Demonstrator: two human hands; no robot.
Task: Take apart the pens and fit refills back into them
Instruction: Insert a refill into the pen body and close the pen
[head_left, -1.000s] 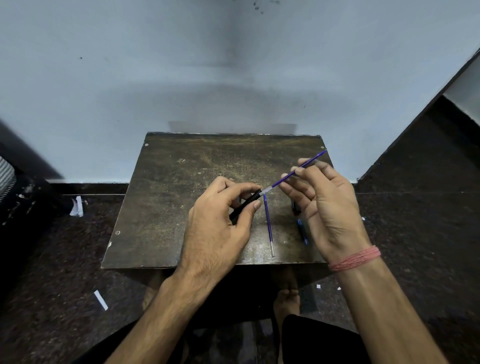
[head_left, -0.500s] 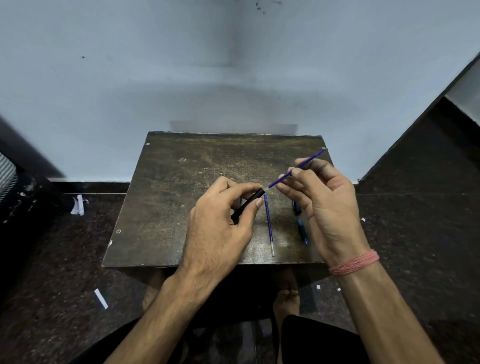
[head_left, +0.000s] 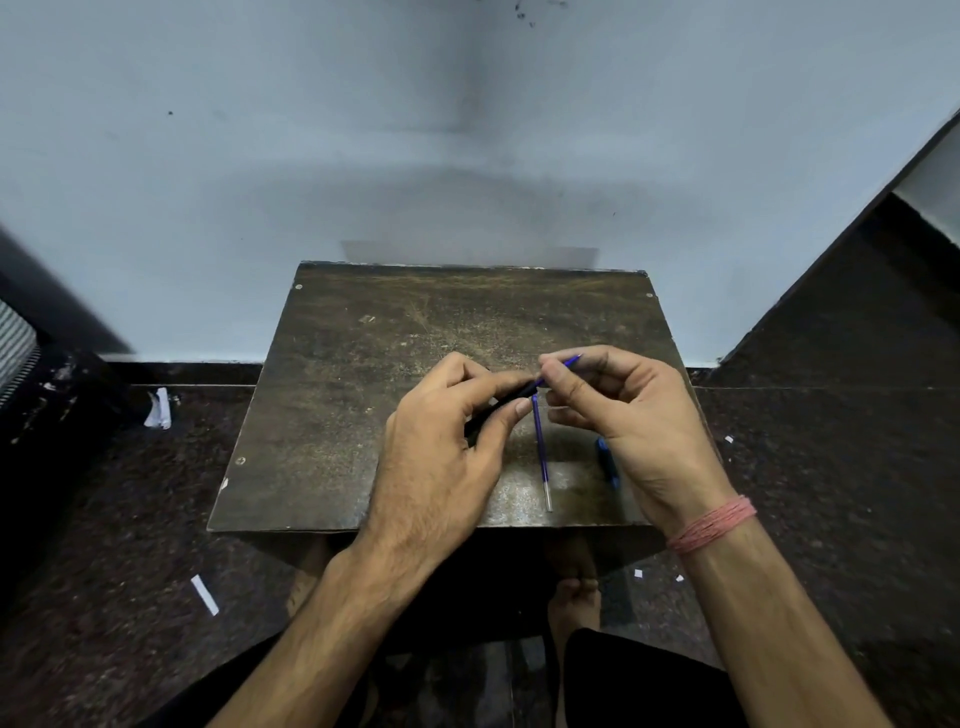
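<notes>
My left hand (head_left: 441, 457) grips a black pen barrel (head_left: 511, 397) above a small dark table (head_left: 363, 415). My right hand (head_left: 634, 421) pinches a thin blue refill (head_left: 569, 362) whose lower part sits inside the barrel's open end; only a short blue length shows beyond my fingers. A second blue refill (head_left: 542, 452) with a silver tip lies flat on the table between my hands, pointing toward me. A blue pen part (head_left: 609, 462) lies on the table, partly hidden under my right palm.
The table stands against a pale blue wall (head_left: 467, 156). Dark speckled floor (head_left: 130, 519) surrounds it, with white paper scraps (head_left: 204, 595) at the left. A dark slanted ledge (head_left: 857, 286) rises at the right. My feet (head_left: 571, 597) show under the table's front edge.
My right hand has moved left toward my left hand, sliding the blue refill deeper into the black barrel. Much less of the refill now shows.
</notes>
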